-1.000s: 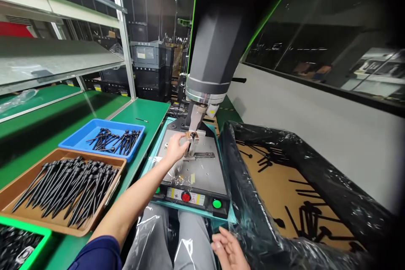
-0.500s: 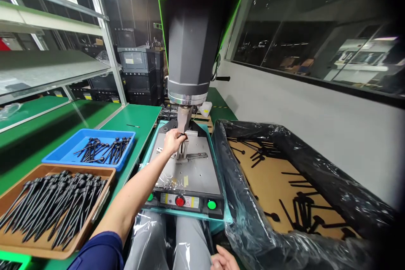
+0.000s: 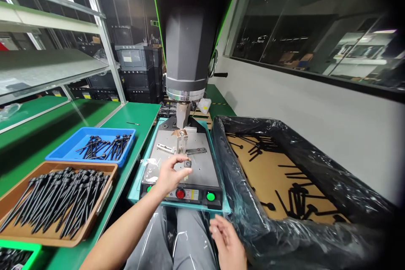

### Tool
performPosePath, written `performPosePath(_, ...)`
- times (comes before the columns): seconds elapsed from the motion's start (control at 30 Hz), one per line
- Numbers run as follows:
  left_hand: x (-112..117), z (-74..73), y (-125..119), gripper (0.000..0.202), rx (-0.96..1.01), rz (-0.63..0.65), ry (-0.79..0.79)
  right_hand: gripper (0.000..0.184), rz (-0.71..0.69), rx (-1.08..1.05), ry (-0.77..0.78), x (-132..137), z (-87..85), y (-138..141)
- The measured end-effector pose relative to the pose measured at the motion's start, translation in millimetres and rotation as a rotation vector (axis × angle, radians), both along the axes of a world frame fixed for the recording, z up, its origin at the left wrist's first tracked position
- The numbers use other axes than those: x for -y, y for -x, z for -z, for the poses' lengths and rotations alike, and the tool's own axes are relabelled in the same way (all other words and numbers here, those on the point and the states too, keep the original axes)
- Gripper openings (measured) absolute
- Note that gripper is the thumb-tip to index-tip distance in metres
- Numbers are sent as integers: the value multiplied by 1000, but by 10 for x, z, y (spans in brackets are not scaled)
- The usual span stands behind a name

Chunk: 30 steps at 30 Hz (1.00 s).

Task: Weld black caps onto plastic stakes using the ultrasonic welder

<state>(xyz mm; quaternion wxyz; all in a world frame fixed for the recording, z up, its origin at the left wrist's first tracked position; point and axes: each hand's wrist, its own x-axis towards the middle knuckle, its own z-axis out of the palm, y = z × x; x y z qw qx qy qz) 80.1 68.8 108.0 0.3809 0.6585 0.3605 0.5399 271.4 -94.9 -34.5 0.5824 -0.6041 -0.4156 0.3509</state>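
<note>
Between thumb and fingertips, my left hand (image 3: 172,173) pinches a small black plastic part (image 3: 187,163); its round end faces me, and any shaft behind is hidden. That hand hovers over the front of the press's grey base plate (image 3: 202,173). Behind it stands the metal fixture (image 3: 181,140), with the welding horn (image 3: 182,116) directly above. My right hand (image 3: 228,242) is low over my right leg, beside the plastic-lined box, its fingers loosely bent and apart with nothing visible in them.
At left, a brown tray (image 3: 109,177) and a blue tray (image 3: 60,150) hold black rod-like parts. The plastic-lined box (image 3: 247,215) on the right contains similar parts on cardboard. Green (image 3: 210,196) and red (image 3: 180,194) buttons line the press's front edge.
My left hand has drawn back from the fixture towards me, bringing the black part out. My right hand has risen further into view.
</note>
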Motion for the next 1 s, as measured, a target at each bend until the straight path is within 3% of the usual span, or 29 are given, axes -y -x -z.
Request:
performPosePath(0.1,339,-5,28,30,15,43,12,38,-71,168,-141,-203,-336,20)
performPosePath(0.27,679,-73,82,38,185,106,150,50,-224,364,-246,-450,-675,249)
performPosePath(0.37,838,-72,122,44,358,136,310,43,-443,359,-199,-444,-742,403)
performPosePath(0.47,992,25,193,50,449,132,439,39,-634,256,-59,-343,-756,576)
performPosePath(0.6,1202,232,365,42,339,147,631,50,-723,99,110,-234,-724,817)
performPosePath(0.67,1291,253,499,38,259,119,662,51,-772,66,135,-220,-675,912)
performPosePath(0.77,1347,102,843,28,62,-80,468,53,-813,15,155,-229,-553,972)
performPosePath(0.9,1233,-191,1650,15,-405,-464,202,57,-772,-68,248,-231,-359,883)
performPosePath(1.0,1073,-235,2323,11,-749,-741,324,58,-762,-119,359,-209,-250,759)
